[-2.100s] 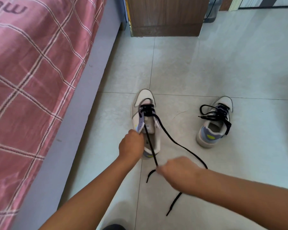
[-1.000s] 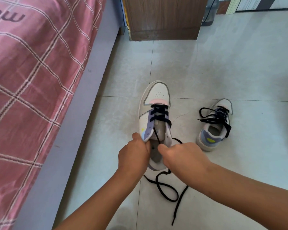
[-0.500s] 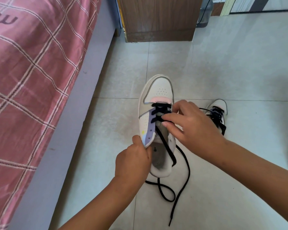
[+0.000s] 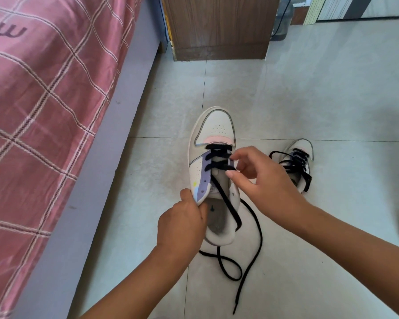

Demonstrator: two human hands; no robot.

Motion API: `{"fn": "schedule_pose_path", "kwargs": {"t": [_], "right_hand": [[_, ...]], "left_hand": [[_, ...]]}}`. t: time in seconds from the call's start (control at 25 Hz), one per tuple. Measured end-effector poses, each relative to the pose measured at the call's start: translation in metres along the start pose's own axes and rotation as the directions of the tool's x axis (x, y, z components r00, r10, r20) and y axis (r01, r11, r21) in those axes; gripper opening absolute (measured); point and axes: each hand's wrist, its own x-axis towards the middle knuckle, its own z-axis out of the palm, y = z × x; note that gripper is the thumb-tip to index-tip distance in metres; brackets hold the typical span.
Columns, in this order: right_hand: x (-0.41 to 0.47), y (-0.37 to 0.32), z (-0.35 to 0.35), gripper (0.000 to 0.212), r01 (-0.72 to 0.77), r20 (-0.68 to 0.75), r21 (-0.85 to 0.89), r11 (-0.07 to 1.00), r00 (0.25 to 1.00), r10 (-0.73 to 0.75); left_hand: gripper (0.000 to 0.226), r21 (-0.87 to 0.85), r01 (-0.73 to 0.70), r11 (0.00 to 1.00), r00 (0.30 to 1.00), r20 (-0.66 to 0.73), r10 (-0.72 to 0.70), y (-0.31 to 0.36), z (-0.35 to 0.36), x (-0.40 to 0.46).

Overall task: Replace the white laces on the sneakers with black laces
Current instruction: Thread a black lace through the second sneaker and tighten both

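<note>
A white sneaker (image 4: 213, 132) with purple eyelet panels is held up off the floor, toe pointing away. My left hand (image 4: 182, 224) grips its left collar edge. A black lace (image 4: 218, 155) crosses the lower eyelets; its loose ends trail over the heel and onto the floor (image 4: 240, 268). My right hand (image 4: 260, 178) hovers at the right eyelets, thumb and forefinger curled at the lace crossing; whether they pinch it I cannot tell. A second sneaker (image 4: 301, 148) with black laces sits on the floor to the right, partly hidden behind my right hand.
A bed with a pink plaid cover (image 4: 44, 100) and grey frame (image 4: 97, 180) runs along the left. A wooden cabinet (image 4: 219, 26) stands at the back, with a water jug (image 4: 283, 19) beside it. Pale floor tiles (image 4: 332, 88) lie all around.
The sneaker has been lifted closer and tilted up. My right hand let go of the lace end near the heel and moved up to the right eyelets. The lace ends fell slack on the floor.
</note>
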Motion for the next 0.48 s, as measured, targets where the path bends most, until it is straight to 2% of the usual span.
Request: {"fn": "schedule_pose_path", "kwargs": {"t": [0.04, 0.12, 0.32, 0.4, 0.48], "right_hand": [[0.000, 0.000, 0.001, 0.013, -0.161, 0.070, 0.140, 0.977, 0.986, 0.152], [0.003, 0.008, 0.001, 0.016, -0.320, 0.188, 0.238, 0.917, 0.941, 0.280], [0.010, 0.018, -0.004, 0.021, -0.419, 0.375, 0.310, 0.854, 0.879, 0.295], [0.012, 0.026, -0.005, 0.019, -0.530, 0.477, 0.434, 0.728, 0.821, 0.313], [0.013, 0.037, -0.005, 0.018, -0.624, 0.552, 0.460, 0.632, 0.758, 0.348]], "left_hand": [[0.022, -0.004, -0.002, 1.000, 1.000, -0.010, 0.002, -0.001, 0.000, 0.001], [0.022, -0.011, -0.005, 1.000, 1.000, -0.021, 0.005, -0.002, 0.002, 0.001], [0.014, -0.053, 0.006, 0.999, 1.000, 0.013, -0.005, -0.006, 0.005, 0.001], [0.014, -0.097, 0.013, 0.995, 0.999, 0.043, -0.009, -0.012, 0.010, 0.005], [0.020, -0.191, 0.080, 0.978, 0.992, 0.109, -0.060, -0.024, 0.017, 0.016]]}}
